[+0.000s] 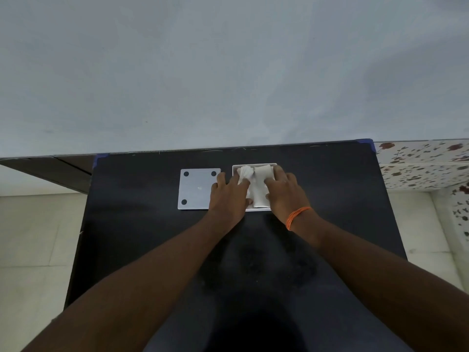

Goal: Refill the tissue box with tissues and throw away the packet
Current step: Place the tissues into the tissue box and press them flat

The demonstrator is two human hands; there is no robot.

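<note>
A white square tissue box (253, 164) stands open at the far middle of the black table (142, 224). White tissues (258, 184) fill it, some fanned at its far left corner. My left hand (229, 196) lies over the box's left side, fingers pinching the tissues. My right hand (285, 193) presses on the tissues from the right; an orange thread band circles that wrist. The box's white base panel (195, 189), with black round feet, lies flat just left of the box. I see no packet.
A grey wall rises behind the table. A floral-patterned surface (421, 163) stands to the right, a dark brown ledge (45, 171) to the left. Pale floor tiles flank the table on both sides.
</note>
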